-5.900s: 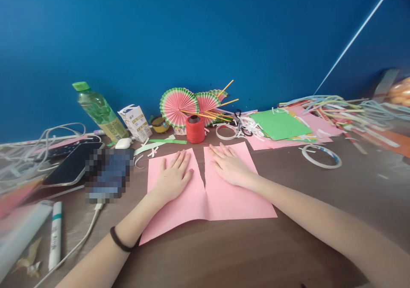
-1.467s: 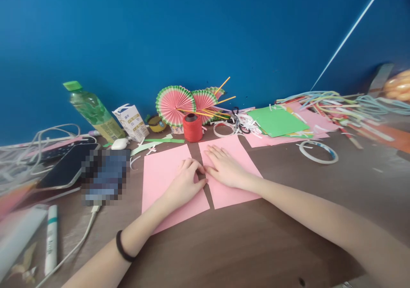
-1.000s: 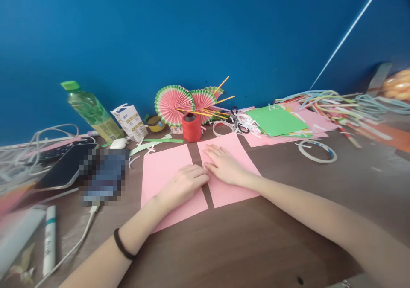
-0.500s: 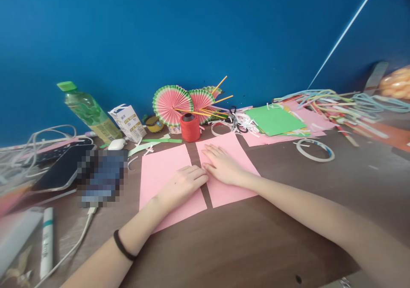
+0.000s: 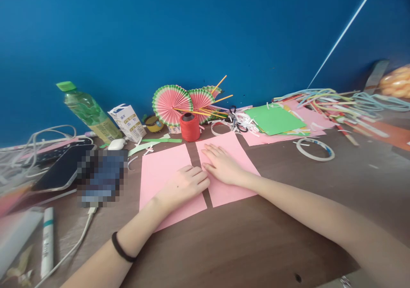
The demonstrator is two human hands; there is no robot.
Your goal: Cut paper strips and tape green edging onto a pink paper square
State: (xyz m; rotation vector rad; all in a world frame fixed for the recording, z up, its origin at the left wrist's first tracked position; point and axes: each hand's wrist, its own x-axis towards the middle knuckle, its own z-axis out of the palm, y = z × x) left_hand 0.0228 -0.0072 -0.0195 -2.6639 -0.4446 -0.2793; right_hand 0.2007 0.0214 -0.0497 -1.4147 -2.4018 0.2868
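Observation:
Two sheets of pink paper lie side by side on the brown table, a narrow gap between them. On the right sheet (image 5: 241, 164) my right hand (image 5: 221, 164) rests flat, palm down, its fingers stretched out toward the far left. My left hand (image 5: 188, 183) lies over the left sheet (image 5: 160, 164), its fingers curled and reaching across the gap to the near side of the right sheet. The fingertips of the left hand are hidden below, so anything in them cannot be made out. A dark band (image 5: 121, 248) circles my left wrist.
Beyond the sheets stand a red thread spool (image 5: 190, 128) and watermelon-patterned paper fans (image 5: 172, 104). To the left are a bottle (image 5: 89, 111), a carton (image 5: 127, 121), phones and a marker (image 5: 47, 241). Green paper (image 5: 275, 119), a tape roll (image 5: 315, 149) and paper strips (image 5: 346, 104) lie right.
My left hand has shifted slightly to the right, its curled fingers a little farther over the right sheet. My right hand and the sheets stay where they were.

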